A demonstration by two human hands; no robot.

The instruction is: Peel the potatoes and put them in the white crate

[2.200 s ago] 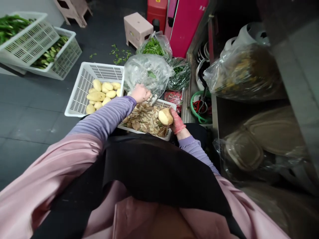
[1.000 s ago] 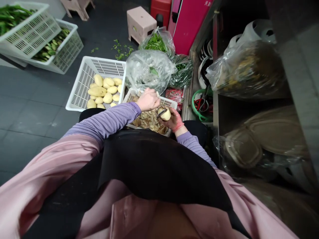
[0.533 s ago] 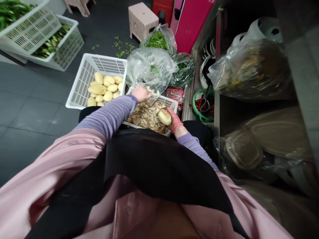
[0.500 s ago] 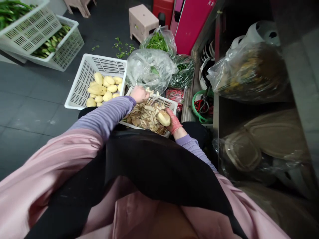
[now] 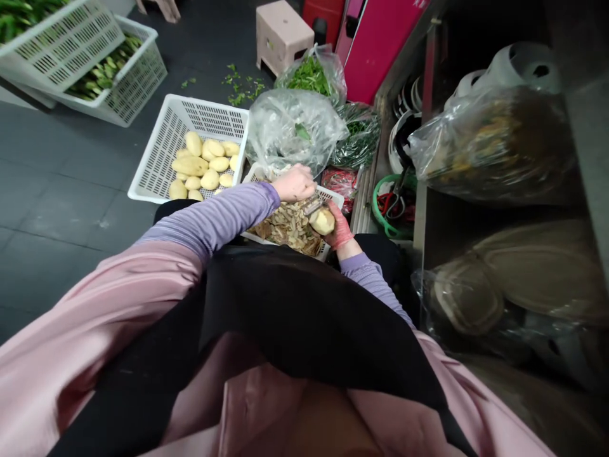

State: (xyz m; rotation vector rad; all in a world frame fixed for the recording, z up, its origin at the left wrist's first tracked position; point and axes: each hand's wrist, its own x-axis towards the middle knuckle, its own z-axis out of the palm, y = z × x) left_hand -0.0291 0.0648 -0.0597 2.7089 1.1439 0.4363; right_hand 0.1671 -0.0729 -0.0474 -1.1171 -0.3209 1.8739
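Note:
My left hand (image 5: 295, 183) is closed round a peeler (image 5: 313, 205), whose metal head lies against or just beside a potato (image 5: 322, 221). The potato is mostly pale and peeled, with some skin left on it. It rests in my right hand (image 5: 339, 226), which wears a pinkish-red glove and wraps it from the right. Below both hands a white basket (image 5: 335, 196) holds a heap of brown and pale potato peelings (image 5: 292, 227). To the left, a larger white basket (image 5: 157, 136) contains several peeled potatoes (image 5: 191, 166).
Clear plastic bags (image 5: 295, 130) of greens sit beyond the peelings. A pink stool (image 5: 284, 32) and scattered leaves (image 5: 242, 86) are on the floor. At right, a green basket (image 5: 380, 209) with red-handled scissors stands beside metal shelving (image 5: 423, 235). Crates of vegetables (image 5: 137, 86) stand far left.
My left hand has moved right, bringing the peeler from over the peelings to the potato. My right hand still holds the potato. The whole view has shifted slightly.

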